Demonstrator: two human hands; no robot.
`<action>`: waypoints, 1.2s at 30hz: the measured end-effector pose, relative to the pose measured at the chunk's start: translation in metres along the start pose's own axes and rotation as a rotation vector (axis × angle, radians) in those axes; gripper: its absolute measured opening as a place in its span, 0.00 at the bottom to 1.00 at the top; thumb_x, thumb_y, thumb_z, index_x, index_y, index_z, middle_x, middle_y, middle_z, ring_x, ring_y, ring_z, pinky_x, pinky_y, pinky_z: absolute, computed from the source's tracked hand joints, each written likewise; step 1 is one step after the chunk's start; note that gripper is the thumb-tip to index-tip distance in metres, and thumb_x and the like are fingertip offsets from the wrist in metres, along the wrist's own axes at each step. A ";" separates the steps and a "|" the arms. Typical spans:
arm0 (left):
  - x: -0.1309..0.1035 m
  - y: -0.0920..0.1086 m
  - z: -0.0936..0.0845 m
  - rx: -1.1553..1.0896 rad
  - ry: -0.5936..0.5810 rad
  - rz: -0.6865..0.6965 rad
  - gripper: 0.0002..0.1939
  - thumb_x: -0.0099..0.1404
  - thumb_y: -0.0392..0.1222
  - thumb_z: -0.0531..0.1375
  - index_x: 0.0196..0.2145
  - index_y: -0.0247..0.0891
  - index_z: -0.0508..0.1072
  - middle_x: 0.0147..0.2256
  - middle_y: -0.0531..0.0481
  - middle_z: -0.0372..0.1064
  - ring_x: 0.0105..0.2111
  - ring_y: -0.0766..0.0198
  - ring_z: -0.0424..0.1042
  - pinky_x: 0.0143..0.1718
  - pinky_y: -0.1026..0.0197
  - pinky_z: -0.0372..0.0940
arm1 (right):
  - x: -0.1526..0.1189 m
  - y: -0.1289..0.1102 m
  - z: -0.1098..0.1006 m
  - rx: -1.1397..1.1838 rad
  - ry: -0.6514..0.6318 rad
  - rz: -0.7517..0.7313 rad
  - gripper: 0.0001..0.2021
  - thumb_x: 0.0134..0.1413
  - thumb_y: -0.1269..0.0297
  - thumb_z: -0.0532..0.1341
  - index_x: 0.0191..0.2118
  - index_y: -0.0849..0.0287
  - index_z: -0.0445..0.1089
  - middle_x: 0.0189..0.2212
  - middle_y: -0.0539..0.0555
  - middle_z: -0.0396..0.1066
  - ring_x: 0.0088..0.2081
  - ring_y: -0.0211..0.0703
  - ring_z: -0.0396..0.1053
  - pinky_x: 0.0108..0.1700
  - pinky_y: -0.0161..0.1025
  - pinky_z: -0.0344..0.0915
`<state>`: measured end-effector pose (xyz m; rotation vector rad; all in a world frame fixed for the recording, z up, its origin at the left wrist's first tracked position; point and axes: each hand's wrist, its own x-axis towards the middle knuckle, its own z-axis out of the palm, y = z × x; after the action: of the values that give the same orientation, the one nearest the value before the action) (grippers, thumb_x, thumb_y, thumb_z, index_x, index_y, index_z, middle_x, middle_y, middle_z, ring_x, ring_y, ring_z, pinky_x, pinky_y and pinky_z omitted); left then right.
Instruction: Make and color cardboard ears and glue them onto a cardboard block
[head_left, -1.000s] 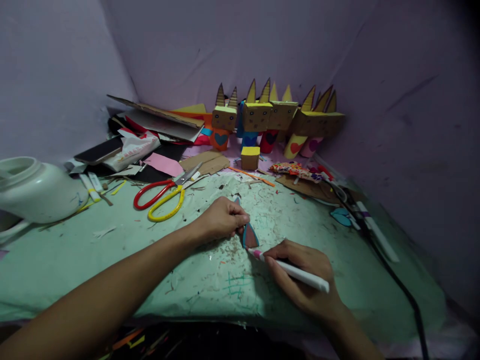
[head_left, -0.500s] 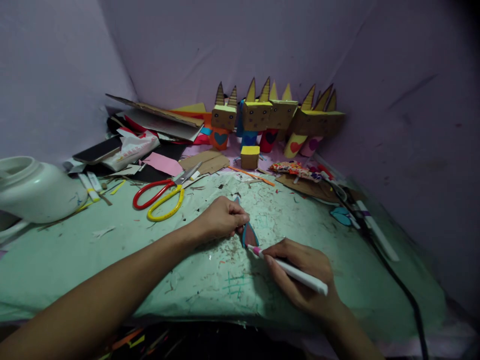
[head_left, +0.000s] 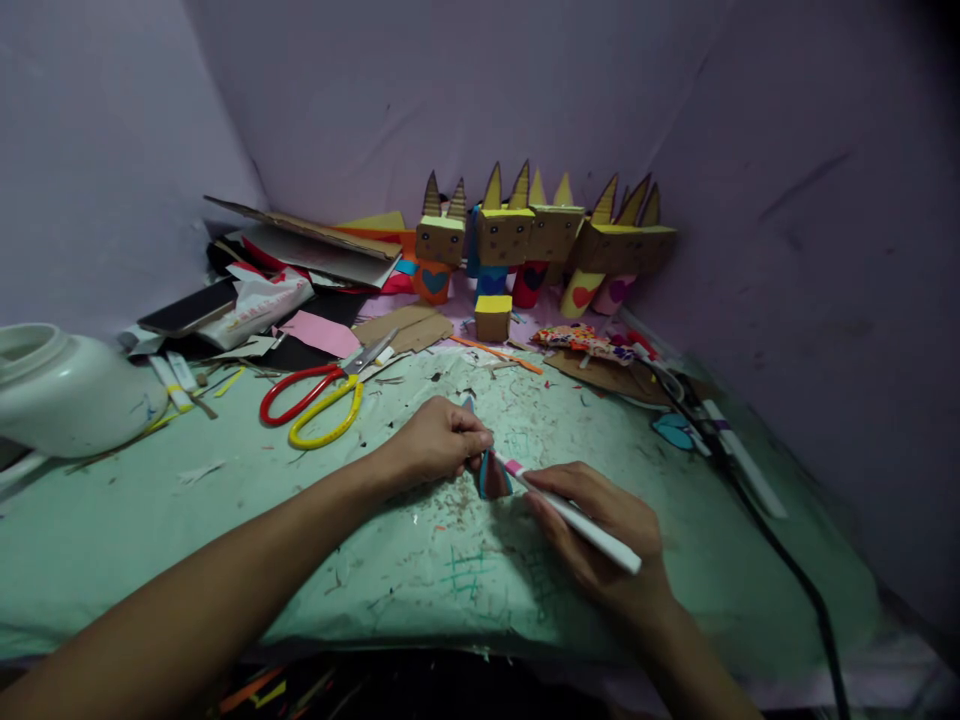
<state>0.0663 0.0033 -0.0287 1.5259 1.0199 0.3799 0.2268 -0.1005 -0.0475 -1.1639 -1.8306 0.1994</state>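
Fingers (head_left: pixel 559 480) (right) around white marker (head_left: pixel 592 529)

From my end I can read no words or numbers. Behind the scissors (head_left: pixel 352 378), a white plastic bag (head_left: pixel 259 303) carries red print too small for me to make out. Right of the scissors and nearer, green hash-like lines (head_left: pixel 466 573) mark the table cover (head_left: pixel 375 585); beyond, hearts (head_left: pixel 583 297) mark paper tubes (head_left: pixel 571 309).

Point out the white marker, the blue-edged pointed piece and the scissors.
White marker (head_left: pixel 592 531): head view, on its white barrel.
Blue-edged pointed piece (head_left: pixel 495 484): head view, on its brown middle, near the wide end.
Scissors (head_left: pixel 352 373): head view, where the blades meet the handles.
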 end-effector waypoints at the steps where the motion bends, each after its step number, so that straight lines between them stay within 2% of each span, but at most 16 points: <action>1: 0.000 0.000 0.000 -0.001 0.003 0.003 0.13 0.55 0.36 0.56 0.15 0.34 0.66 0.11 0.58 0.57 0.12 0.75 0.54 0.16 0.68 0.47 | 0.000 0.001 0.001 0.012 -0.009 -0.008 0.09 0.51 0.74 0.59 0.39 0.58 0.70 0.29 0.53 0.74 0.29 0.40 0.72 0.28 0.36 0.68; 4: 0.000 -0.001 0.001 -0.007 0.006 0.005 0.12 0.55 0.36 0.56 0.16 0.33 0.67 0.10 0.58 0.56 0.12 0.75 0.53 0.15 0.69 0.46 | -0.001 0.001 0.000 0.036 -0.042 -0.007 0.09 0.51 0.74 0.58 0.39 0.59 0.70 0.29 0.54 0.74 0.29 0.40 0.71 0.29 0.36 0.67; 8: 0.000 0.000 0.001 -0.007 -0.005 0.013 0.13 0.55 0.34 0.55 0.14 0.33 0.65 0.10 0.58 0.57 0.11 0.75 0.53 0.14 0.68 0.46 | -0.005 -0.002 -0.005 0.005 -0.089 0.045 0.05 0.51 0.73 0.57 0.32 0.62 0.71 0.22 0.52 0.71 0.22 0.37 0.68 0.23 0.34 0.62; 12: 0.000 0.001 0.000 0.011 -0.008 0.010 0.14 0.57 0.32 0.55 0.14 0.34 0.65 0.10 0.58 0.56 0.11 0.75 0.53 0.15 0.68 0.47 | -0.006 -0.003 -0.008 -0.027 -0.125 0.067 0.07 0.51 0.72 0.56 0.26 0.62 0.71 0.17 0.50 0.68 0.18 0.36 0.65 0.21 0.34 0.58; 18: 0.000 0.000 0.001 0.004 -0.016 -0.001 0.14 0.57 0.33 0.54 0.16 0.32 0.67 0.12 0.57 0.58 0.12 0.75 0.53 0.15 0.68 0.47 | -0.004 -0.002 -0.005 -0.016 -0.012 0.055 0.05 0.51 0.73 0.57 0.32 0.63 0.71 0.23 0.52 0.72 0.23 0.36 0.69 0.24 0.33 0.62; 22: 0.000 0.000 0.000 0.022 -0.014 0.003 0.13 0.57 0.34 0.55 0.16 0.32 0.68 0.12 0.57 0.58 0.12 0.75 0.53 0.15 0.67 0.47 | -0.004 -0.002 -0.005 -0.017 -0.035 0.037 0.05 0.51 0.73 0.58 0.32 0.64 0.71 0.23 0.53 0.72 0.23 0.36 0.69 0.24 0.33 0.62; 28: -0.001 0.003 0.000 0.005 -0.003 -0.005 0.14 0.56 0.34 0.55 0.14 0.33 0.65 0.11 0.58 0.57 0.12 0.75 0.53 0.15 0.68 0.47 | -0.007 -0.003 -0.008 -0.086 -0.051 0.047 0.08 0.51 0.72 0.56 0.24 0.61 0.69 0.15 0.49 0.65 0.17 0.34 0.63 0.20 0.34 0.56; 33: 0.000 -0.001 0.000 -0.017 -0.015 0.029 0.12 0.55 0.35 0.56 0.15 0.32 0.68 0.11 0.57 0.58 0.12 0.75 0.53 0.15 0.68 0.47 | -0.005 -0.003 -0.006 -0.052 -0.005 0.031 0.04 0.50 0.74 0.58 0.31 0.62 0.70 0.23 0.52 0.72 0.22 0.36 0.68 0.23 0.33 0.61; 36: 0.001 -0.002 0.000 -0.006 -0.020 0.038 0.12 0.56 0.35 0.55 0.16 0.32 0.69 0.12 0.56 0.60 0.12 0.75 0.54 0.15 0.68 0.48 | -0.004 -0.003 -0.005 -0.039 -0.012 0.021 0.04 0.50 0.74 0.58 0.32 0.62 0.70 0.23 0.52 0.72 0.22 0.36 0.69 0.24 0.33 0.62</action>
<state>0.0658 0.0038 -0.0308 1.5426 0.9746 0.3933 0.2289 -0.1065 -0.0455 -1.2121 -1.8403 0.1832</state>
